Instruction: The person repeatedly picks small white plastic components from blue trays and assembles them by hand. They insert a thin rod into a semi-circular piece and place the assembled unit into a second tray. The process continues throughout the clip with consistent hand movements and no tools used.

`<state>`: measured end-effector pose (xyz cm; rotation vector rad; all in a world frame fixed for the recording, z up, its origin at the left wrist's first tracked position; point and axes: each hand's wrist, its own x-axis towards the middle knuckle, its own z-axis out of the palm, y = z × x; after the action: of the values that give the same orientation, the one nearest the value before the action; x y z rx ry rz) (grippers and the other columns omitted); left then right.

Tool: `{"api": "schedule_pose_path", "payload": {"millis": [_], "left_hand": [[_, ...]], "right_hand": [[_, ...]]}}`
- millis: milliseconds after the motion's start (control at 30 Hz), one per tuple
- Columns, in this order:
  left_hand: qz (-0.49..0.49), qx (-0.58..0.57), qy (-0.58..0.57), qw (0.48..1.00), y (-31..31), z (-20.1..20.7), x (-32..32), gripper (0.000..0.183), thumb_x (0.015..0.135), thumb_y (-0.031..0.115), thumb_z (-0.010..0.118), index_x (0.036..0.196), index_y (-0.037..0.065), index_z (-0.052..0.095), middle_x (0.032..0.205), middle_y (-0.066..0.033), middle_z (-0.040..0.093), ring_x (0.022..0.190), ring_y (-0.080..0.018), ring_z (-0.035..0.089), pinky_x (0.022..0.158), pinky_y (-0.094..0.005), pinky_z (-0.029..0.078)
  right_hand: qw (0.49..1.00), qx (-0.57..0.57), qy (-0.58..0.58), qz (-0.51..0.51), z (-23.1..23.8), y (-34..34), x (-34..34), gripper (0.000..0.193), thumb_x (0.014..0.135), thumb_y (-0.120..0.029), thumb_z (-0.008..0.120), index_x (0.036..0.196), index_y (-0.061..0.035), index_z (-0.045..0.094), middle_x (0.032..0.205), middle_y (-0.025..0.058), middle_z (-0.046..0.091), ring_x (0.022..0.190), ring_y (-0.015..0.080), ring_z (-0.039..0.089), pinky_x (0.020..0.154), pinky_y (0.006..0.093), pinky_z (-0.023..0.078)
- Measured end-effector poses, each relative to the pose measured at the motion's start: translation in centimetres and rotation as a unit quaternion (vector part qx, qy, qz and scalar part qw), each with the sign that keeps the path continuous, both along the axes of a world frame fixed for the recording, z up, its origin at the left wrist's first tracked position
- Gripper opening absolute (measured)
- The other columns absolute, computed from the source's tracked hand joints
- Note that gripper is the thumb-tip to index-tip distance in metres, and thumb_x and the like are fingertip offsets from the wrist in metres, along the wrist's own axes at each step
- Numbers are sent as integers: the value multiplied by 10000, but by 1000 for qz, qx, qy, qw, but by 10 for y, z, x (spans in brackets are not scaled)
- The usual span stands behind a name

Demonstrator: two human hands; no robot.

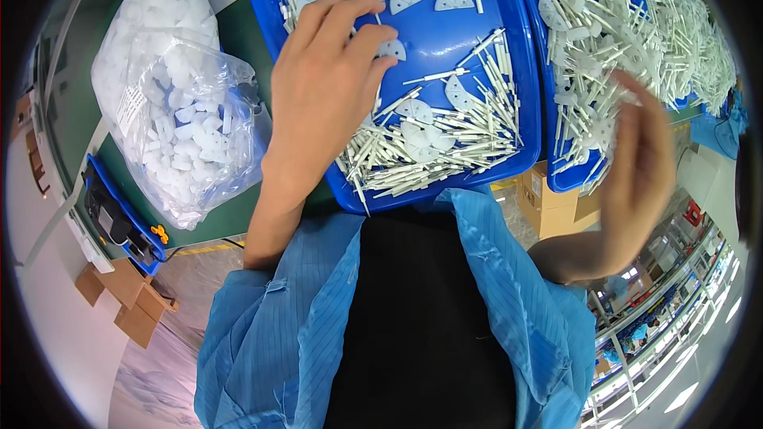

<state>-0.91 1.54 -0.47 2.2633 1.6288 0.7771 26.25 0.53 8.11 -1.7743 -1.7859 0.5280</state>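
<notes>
My left hand is over the middle blue tray, fingers curled. Between its thumb and index fingertip sits a white half-round plastic piece with small holes, partly covered by the fingers. Thin white rods lie heaped along the tray's near side, with a few half-round pieces on top. More loose half-round pieces and rods lie toward the tray's far side. My right hand is smeared by motion at the near right edge of the right-hand blue tray; its fingers cannot be made out clearly.
A clear plastic bag full of white pieces lies on the green table at left. Beside it is a blue bin with dark items. Rods and half-round pieces fill the right tray. Cardboard boxes stand below.
</notes>
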Motion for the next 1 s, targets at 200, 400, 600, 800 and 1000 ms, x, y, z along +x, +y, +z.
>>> {"api": "schedule_pose_path", "payload": {"millis": [200,400,600,800,1000], "left_hand": [[43,-104,-352,929,-13,19,-7,163,861,-15,699,1023,5,707,1009,-109,682,891,-175,698,732,-284,579],[13,-127,-618,776,-26,14,-19,209,877,-85,657,1084,-65,641,1043,-153,618,924,-275,719,772,-287,600],[67,-92,-639,761,-24,1,-10,278,880,44,717,1124,-37,611,1090,-95,591,890,-277,719,696,-245,586],[24,-79,-660,746,-24,-2,-11,213,907,-82,624,1119,-86,635,1113,-172,651,949,-262,712,746,-287,606],[50,-28,-536,842,-23,-5,-9,325,931,38,642,1238,-63,611,1103,-220,681,842,-241,707,649,-267,577]], "right_hand": [[956,65,-68,279,-71,22,-52,84,831,-38,654,904,-3,633,870,124,631,736,286,645,635,380,518],[944,43,-171,277,-91,16,-78,112,782,-20,628,755,-30,520,688,107,605,591,262,633,532,362,513],[960,7,180,214,-47,16,-76,199,825,79,640,941,-21,514,659,55,591,651,146,698,558,262,519],[877,-209,372,223,-32,-10,-101,226,923,104,488,1101,-24,544,818,78,644,675,103,605,651,233,483],[906,-214,249,269,-36,-5,-105,267,930,-26,585,1188,-13,518,837,154,685,665,328,696,546,382,529]]}}
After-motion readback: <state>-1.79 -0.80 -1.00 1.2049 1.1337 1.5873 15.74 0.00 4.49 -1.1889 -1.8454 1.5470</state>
